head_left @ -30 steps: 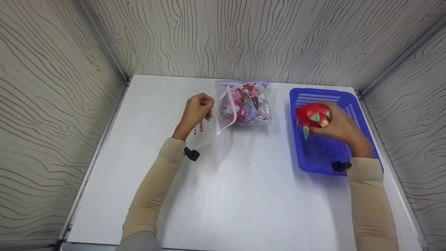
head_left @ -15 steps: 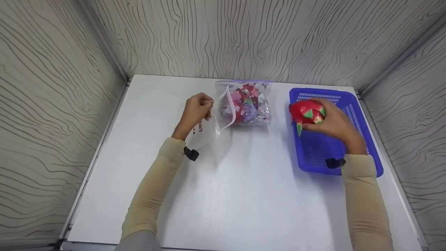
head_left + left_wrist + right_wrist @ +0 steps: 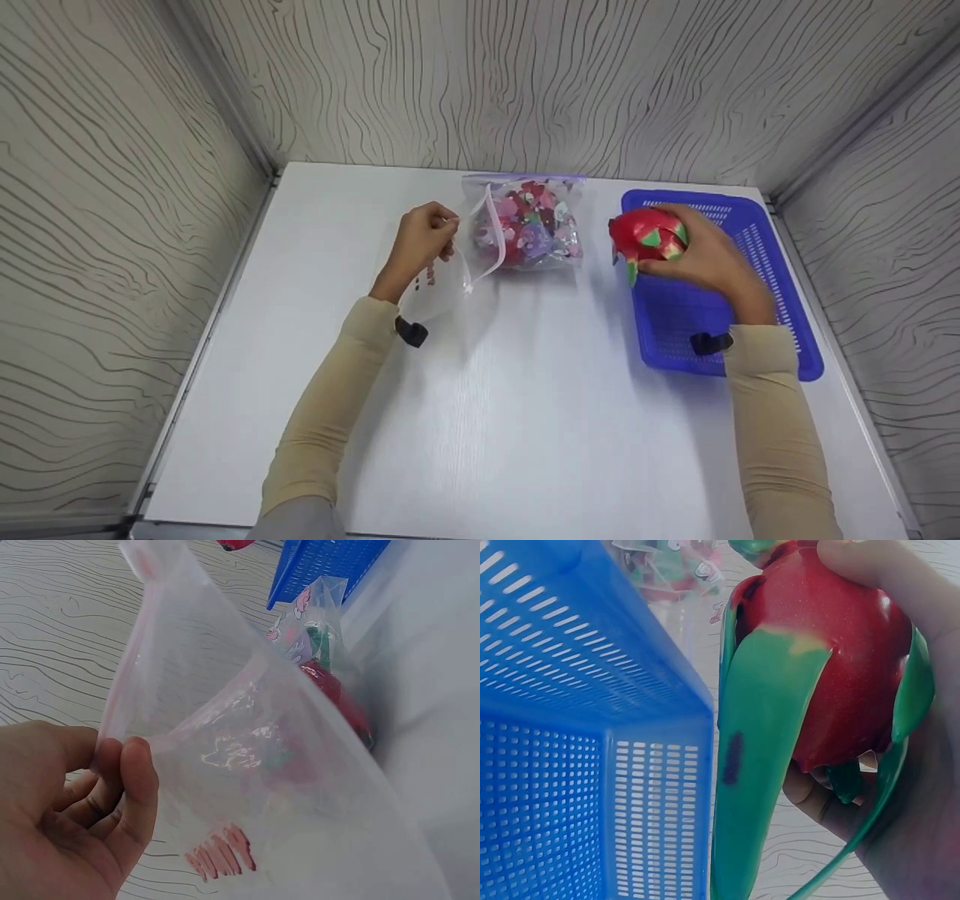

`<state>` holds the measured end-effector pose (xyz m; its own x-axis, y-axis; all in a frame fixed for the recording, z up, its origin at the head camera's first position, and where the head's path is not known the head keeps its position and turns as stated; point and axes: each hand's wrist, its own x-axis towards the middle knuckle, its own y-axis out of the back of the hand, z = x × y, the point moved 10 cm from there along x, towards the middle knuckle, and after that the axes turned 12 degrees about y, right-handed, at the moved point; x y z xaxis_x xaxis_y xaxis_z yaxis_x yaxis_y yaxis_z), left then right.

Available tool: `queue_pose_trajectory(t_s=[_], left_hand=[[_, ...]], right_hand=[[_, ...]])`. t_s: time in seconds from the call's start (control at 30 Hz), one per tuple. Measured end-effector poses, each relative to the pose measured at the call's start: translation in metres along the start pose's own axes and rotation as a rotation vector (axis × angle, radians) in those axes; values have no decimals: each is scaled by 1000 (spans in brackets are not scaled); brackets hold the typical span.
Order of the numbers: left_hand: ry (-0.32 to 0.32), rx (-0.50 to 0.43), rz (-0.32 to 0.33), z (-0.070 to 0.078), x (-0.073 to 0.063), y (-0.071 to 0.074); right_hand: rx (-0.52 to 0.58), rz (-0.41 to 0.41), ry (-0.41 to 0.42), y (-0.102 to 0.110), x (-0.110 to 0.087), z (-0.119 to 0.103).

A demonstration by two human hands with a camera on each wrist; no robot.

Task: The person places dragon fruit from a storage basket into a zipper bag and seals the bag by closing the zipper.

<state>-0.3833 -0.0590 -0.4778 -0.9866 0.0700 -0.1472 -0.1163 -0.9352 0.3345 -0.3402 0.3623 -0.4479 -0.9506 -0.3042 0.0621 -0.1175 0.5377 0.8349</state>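
Between thumb and fingertips, my left hand [image 3: 424, 238] pinches the rim of a clear zip bag [image 3: 300, 825]. The bag's mouth gapes toward the right, with its white zip strip [image 3: 498, 232] standing up; reddish print shows on its side. My right hand [image 3: 712, 255] grips a red dragon fruit [image 3: 641, 229] with green-tipped scales, which looks like a model. It is held above the left rim of the blue basket [image 3: 795, 307]. The right wrist view shows fingers wrapped round the dragon fruit [image 3: 840, 667] and a long green scale hanging in front.
Behind the open bag, a filled zip bag [image 3: 559, 229] with a colourful pattern of red, pink and purple lies on the white table [image 3: 510, 420]. Wood-patterned panels [image 3: 480, 82] enclose the back and sides.
My right hand has carried the dragon fruit leftward, from over the basket's inside to its left rim. The left hand stays almost still, pinching the bag.
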Motion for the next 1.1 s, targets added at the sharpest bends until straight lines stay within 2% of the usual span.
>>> queue_pose_trajectory(t_s=[0.17, 0.47, 1.1], left_hand=[[8, 7, -7, -1, 1, -2], [-14, -22, -26, 1, 0, -3], [-8, -31, -2, 2, 1, -3]], right_hand=[[-4, 6, 4, 0, 3, -4], [-3, 3, 25, -3, 10, -14], [20, 29, 61, -10, 29, -37]])
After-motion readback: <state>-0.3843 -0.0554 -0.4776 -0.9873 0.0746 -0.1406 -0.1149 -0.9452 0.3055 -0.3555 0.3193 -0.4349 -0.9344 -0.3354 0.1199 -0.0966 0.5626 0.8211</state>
